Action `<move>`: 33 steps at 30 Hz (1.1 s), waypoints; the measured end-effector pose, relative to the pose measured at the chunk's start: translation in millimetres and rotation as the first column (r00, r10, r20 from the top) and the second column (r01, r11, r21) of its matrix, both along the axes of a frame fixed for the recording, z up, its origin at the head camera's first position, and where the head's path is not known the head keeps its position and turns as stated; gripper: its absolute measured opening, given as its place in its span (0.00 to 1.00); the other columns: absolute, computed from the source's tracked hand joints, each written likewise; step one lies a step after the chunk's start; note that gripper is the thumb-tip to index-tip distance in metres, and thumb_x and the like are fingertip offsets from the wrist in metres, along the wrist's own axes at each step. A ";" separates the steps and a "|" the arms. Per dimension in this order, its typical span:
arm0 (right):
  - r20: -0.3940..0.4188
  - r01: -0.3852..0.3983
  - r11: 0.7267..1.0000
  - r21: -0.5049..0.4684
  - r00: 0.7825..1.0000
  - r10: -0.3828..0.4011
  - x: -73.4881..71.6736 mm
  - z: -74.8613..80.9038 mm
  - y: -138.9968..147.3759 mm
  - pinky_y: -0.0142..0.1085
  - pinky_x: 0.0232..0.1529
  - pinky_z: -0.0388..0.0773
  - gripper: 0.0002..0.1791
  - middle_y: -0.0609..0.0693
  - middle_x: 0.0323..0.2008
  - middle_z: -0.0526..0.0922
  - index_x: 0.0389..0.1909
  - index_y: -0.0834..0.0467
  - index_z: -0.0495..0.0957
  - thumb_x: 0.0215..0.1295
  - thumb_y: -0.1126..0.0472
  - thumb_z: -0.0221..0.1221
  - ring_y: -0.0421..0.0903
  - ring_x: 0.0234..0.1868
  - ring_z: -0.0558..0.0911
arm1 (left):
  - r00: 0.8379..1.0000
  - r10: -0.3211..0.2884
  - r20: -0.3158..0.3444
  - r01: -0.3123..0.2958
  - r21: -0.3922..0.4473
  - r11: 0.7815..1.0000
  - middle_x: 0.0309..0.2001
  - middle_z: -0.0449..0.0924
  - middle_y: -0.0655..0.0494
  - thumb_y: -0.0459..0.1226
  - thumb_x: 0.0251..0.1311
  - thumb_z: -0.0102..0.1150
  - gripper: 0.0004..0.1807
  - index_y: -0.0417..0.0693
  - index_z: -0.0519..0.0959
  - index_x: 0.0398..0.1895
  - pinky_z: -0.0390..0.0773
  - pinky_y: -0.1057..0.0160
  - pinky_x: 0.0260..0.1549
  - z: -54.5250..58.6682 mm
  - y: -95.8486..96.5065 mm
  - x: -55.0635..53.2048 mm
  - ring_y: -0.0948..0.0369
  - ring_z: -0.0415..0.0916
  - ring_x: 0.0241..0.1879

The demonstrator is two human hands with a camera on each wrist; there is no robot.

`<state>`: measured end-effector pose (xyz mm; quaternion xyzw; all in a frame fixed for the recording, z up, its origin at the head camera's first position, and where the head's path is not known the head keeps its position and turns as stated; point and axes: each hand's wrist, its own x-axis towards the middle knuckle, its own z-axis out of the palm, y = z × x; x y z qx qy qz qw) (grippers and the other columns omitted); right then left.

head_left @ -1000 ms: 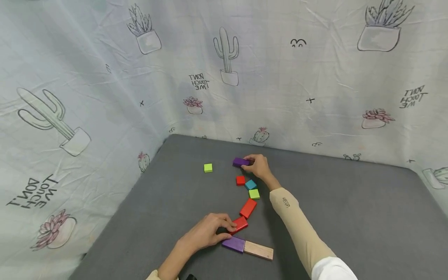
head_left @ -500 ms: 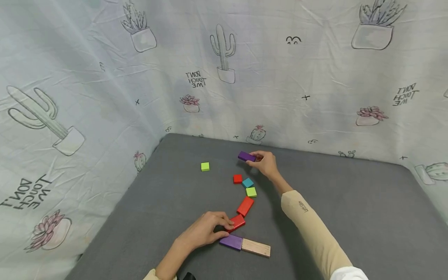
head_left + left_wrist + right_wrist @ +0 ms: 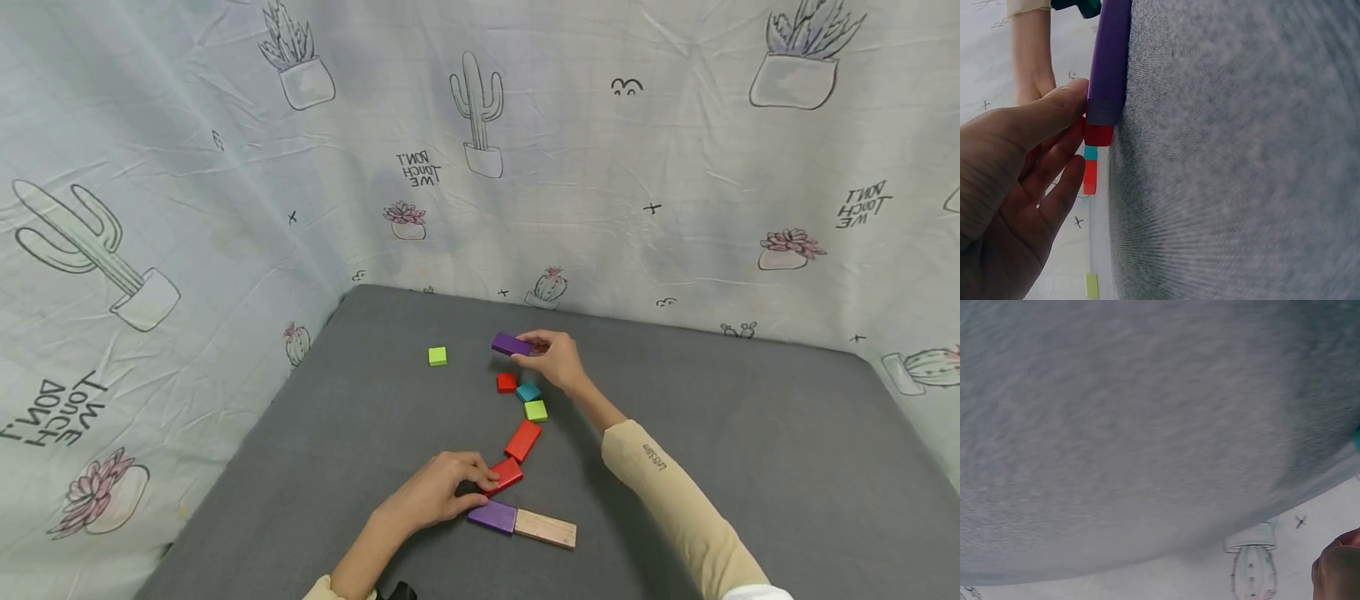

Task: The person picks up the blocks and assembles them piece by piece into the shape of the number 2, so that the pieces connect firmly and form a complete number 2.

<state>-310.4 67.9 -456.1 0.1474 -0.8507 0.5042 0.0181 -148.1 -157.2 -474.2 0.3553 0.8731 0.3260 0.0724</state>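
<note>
My right hand [image 3: 555, 360] pinches one end of a purple block [image 3: 508, 343] between thumb and fingers, held above the table toward its far side. Closer to me, my left hand [image 3: 437, 492] rests its fingertips on a red block [image 3: 506, 476]. Its thumb touches the end of another purple block [image 3: 492, 516], which the left wrist view also shows at the thumb tip. A plain wooden block [image 3: 546, 528] lies end to end with that purple one. The right wrist view catches only part of the right hand [image 3: 1338, 569]; the block it holds is outside that view.
A curved row runs away from the left hand: a second red block [image 3: 522, 440], a green cube [image 3: 536, 411], a blue block [image 3: 528, 392] and a small red block [image 3: 506, 382]. Another green cube [image 3: 437, 357] sits apart at the left. Patterned cloth [image 3: 585, 167] surrounds the grey table [image 3: 712, 467].
My right hand moved slightly right and up with the purple block, then back left. The left hand stays on the red block and the near purple one.
</note>
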 end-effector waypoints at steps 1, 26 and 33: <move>-0.004 -0.007 1.000 -0.005 1.000 0.007 1.1 1.1 -2.2 0.44 0.46 0.78 0.17 0.55 0.42 0.84 0.45 0.59 0.83 0.53 0.60 0.71 0.50 0.41 0.81 | 1.000 -0.001 0.000 0.001 -0.002 1.000 0.43 0.80 0.68 0.36 0.55 0.68 0.11 0.49 0.86 0.42 0.77 0.67 0.46 -0.2 -0.1 0.0 0.70 0.76 0.45; -0.078 -0.259 0.966 0.016 0.963 0.259 10.5 -1.1 -30.3 0.39 0.45 0.80 0.18 0.56 0.44 0.84 0.45 0.61 0.84 0.52 0.64 0.71 0.49 0.43 0.84 | 1.000 0.008 0.015 -0.008 -0.004 1.000 0.42 0.81 0.66 0.36 0.55 0.68 0.11 0.48 0.86 0.43 0.76 0.69 0.45 0.7 3.1 -1.3 0.71 0.77 0.44; -0.149 -0.331 0.941 0.076 0.929 0.339 11.2 -2.8 -42.4 0.41 0.46 0.80 0.18 0.58 0.44 0.84 0.45 0.63 0.84 0.51 0.65 0.70 0.51 0.44 0.84 | 1.000 0.019 0.020 -0.018 -0.019 1.000 0.42 0.80 0.68 0.36 0.55 0.68 0.11 0.48 0.86 0.42 0.76 0.68 0.45 1.0 2.9 -1.4 0.71 0.76 0.44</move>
